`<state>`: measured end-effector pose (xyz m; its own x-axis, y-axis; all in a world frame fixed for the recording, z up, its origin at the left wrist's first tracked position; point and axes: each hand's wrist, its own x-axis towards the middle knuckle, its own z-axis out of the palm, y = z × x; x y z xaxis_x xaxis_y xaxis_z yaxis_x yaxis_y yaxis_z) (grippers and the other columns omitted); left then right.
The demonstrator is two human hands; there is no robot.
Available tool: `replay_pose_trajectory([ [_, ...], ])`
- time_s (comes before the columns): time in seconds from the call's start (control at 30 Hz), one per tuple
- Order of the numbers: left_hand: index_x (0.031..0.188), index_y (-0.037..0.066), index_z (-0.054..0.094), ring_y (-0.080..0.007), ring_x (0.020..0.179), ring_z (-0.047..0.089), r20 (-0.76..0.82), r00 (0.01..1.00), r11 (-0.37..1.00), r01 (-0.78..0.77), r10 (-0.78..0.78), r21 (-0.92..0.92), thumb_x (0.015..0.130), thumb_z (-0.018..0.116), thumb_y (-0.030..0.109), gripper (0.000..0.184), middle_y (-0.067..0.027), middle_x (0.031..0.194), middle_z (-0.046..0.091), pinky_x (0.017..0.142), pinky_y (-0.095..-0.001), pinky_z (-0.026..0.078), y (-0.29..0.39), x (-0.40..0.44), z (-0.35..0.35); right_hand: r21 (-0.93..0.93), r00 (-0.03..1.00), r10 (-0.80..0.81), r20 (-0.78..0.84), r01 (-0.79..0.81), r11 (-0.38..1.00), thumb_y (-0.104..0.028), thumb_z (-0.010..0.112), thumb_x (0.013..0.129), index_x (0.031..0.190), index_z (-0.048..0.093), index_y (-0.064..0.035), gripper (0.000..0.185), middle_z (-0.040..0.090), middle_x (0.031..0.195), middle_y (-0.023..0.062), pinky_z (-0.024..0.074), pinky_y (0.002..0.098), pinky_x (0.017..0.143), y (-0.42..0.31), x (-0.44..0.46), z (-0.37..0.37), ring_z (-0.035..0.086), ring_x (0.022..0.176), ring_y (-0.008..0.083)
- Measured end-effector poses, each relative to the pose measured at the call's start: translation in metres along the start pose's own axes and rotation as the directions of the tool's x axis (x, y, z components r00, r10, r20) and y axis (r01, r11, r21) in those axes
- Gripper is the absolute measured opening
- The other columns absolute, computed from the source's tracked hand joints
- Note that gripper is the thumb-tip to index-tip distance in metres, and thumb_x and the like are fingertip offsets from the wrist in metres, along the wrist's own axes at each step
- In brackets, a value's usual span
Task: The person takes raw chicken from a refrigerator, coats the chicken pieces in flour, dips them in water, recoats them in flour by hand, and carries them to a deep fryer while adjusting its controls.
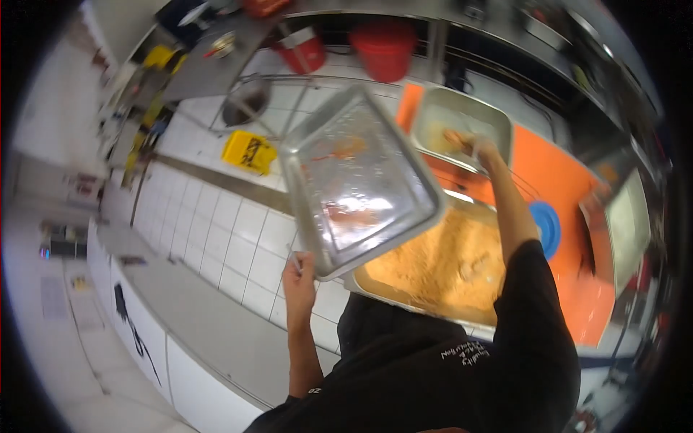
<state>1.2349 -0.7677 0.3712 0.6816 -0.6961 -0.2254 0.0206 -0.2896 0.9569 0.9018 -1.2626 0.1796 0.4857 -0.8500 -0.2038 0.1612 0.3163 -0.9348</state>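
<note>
My left hand [299,278] is closed on the corner of a shallow metal tray [339,180], which it holds tilted up in the air. The tray bears wet orange-red smears and no pieces of food. My right hand [482,148] is down in a deep steel pan [502,112] with pale liquid, beside a reddish-brown piece of food [456,138]. Blur hides its fingers, so I cannot tell if they grip the piece. Nearer my body, under my right arm, a wide metal pan holds orange-yellow breading powder [426,260] with a lumpy surface.
Both pans stand on an orange work surface [563,169], with a blue round lid or bowl [545,229] to the right. Red buckets [382,50] and a yellow floor sign [249,151] are beyond. A long grey-topped white counter [180,289] runs along the left.
</note>
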Motion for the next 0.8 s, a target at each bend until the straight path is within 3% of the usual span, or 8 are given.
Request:
replay_pose_trajectory([
  [0.07,0.085,0.007,0.057,-0.002,0.062,0.037,0.035,0.999,0.999,0.037,-0.037,-0.01,0.104,0.061,0.027,0.028,0.0072,0.069,0.046,0.054,-0.0232,0.03,0.002,0.0,0.001,-0.13,0.982,0.182,-0.049,-0.187,0.974,-0.007,0.059,0.095,0.128,0.063,0.0086,0.037,0.065,0.132,0.0134,0.0519,0.0296,0.098,0.042,0.047,-0.06,0.065,0.115,0.0199],
  [0.33,0.081,0.012,0.05,-0.001,0.06,0.029,0.022,1.0,0.999,0.004,-0.003,-0.038,0.106,0.06,0.029,0.032,0.0096,0.069,0.038,0.051,-0.0232,0.021,0.012,-0.01,0.006,-0.157,0.994,0.048,-0.098,-0.063,0.986,-0.016,0.069,0.094,0.117,0.07,0.0036,0.029,0.072,0.103,0.0071,0.0522,0.0257,0.085,-0.07,-0.08,0.03,0.066,0.101,0.0133],
  [0.43,0.081,0.011,0.05,-0.0004,0.061,0.03,0.03,0.998,0.996,0.052,-0.05,-0.067,0.106,0.06,0.029,0.032,0.0093,0.069,0.04,0.051,-0.0222,0.021,0.012,-0.011,0.003,-0.226,0.971,0.121,-0.208,-0.168,0.96,-0.015,0.07,0.093,0.113,0.072,0.0018,0.027,0.072,0.094,0.005,0.0524,0.0239,0.082,-0.114,-0.147,0.085,0.067,0.097,0.0118],
  [0.53,0.082,0.011,0.05,-0.0002,0.061,0.03,0.007,0.997,0.996,0.076,-0.076,-0.057,0.106,0.06,0.03,0.032,0.0087,0.07,0.041,0.052,-0.0212,0.022,0.022,-0.014,0.006,-0.468,0.947,0.252,-0.198,-0.317,0.825,-0.014,0.068,0.092,0.113,0.071,0.0,0.025,0.07,0.091,0.0055,0.0527,0.0277,0.075,-0.111,-0.207,0.123,0.066,0.088,0.0124],
  [0.6,0.082,0.011,0.05,-0.0002,0.06,0.03,0.007,0.997,0.996,0.074,-0.073,-0.049,0.105,0.06,0.03,0.032,0.0085,0.07,0.042,0.052,-0.0208,0.022,0.021,-0.015,0.01,-0.355,0.942,0.242,0.234,-0.149,0.923,-0.015,0.069,0.093,0.119,0.069,-0.0006,0.03,0.07,0.097,0.0063,0.0541,0.0292,0.074,-0.053,-0.235,0.105,0.066,0.086,0.0141],
  [0.63,0.082,0.011,0.049,-0.0002,0.059,0.03,-0.012,0.999,0.997,0.052,-0.053,-0.054,0.105,0.06,0.03,0.032,0.0083,0.07,0.043,0.052,-0.0204,0.022,0.019,-0.014,0.011,-0.354,0.944,0.25,0.216,-0.163,0.921,-0.015,0.069,0.093,0.119,0.069,-0.0006,0.03,0.07,0.097,0.0063,0.0541,0.0292,0.074,-0.032,-0.25,0.103,0.066,0.086,0.0141],
  [0.73,0.082,0.011,0.05,-0.0001,0.06,0.031,0.027,0.998,0.998,0.056,-0.055,-0.015,0.105,0.061,0.029,0.031,0.008,0.07,0.044,0.052,-0.0206,0.023,0.016,-0.011,0.005,-0.51,0.919,0.394,0.024,-0.328,0.795,-0.011,0.066,0.091,0.124,0.067,-0.0012,0.034,0.07,0.105,0.0098,0.0568,0.0307,0.08,-0.013,-0.287,0.105,0.067,0.089,0.0187],
  [0.8,0.082,0.011,0.05,0.0001,0.06,0.031,0.016,1.0,0.997,0.028,-0.027,-0.078,0.105,0.061,0.029,0.031,0.0077,0.07,0.045,0.051,-0.0212,0.022,0.01,-0.009,0.005,-0.868,0.859,0.396,-0.325,-0.437,0.235,-0.027,0.062,0.097,0.118,0.067,-0.0041,0.032,0.071,0.113,0.0167,0.0573,0.0382,0.087,-0.022,-0.302,0.099,0.071,0.1,0.0307],
])
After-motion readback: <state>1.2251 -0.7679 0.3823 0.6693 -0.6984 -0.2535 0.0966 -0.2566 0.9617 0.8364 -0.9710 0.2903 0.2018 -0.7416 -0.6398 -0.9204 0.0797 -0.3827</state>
